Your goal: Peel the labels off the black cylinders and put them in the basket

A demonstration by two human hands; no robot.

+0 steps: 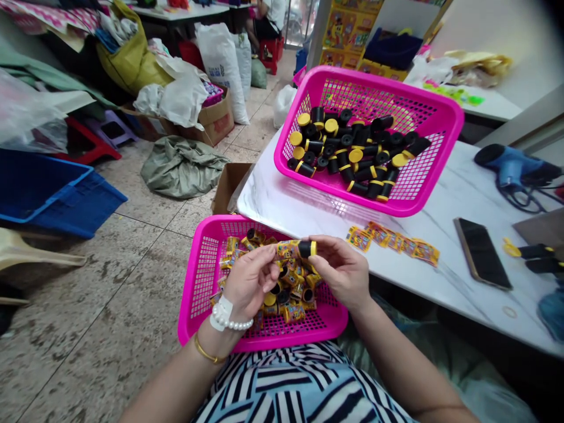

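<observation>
Between my two hands is a small black cylinder [305, 249] with a yellow end cap. My right hand [346, 270] grips it near the cap, fingers closed. A printed yellow-orange sleeve [288, 250] meets its left end; I cannot tell how far it goes round the cylinder. My left hand [251, 279] pinches the sleeve's left end between thumb and fingers. Below both hands, a pink basket [194, 294] holds several cylinders in printed sleeves [294, 312]. On the table, more printed sleeves [396, 242] lie flat in an overlapping row, right of my right hand.
A second pink basket [445, 138] with several bare black cylinders [361, 141] stands on the marble-patterned table [445, 299]. A phone [482, 252] and a blue heat gun [513, 164] lie to the right. Blue crate [61, 194] and sacks [220, 64] stand on the floor; a person sits far back.
</observation>
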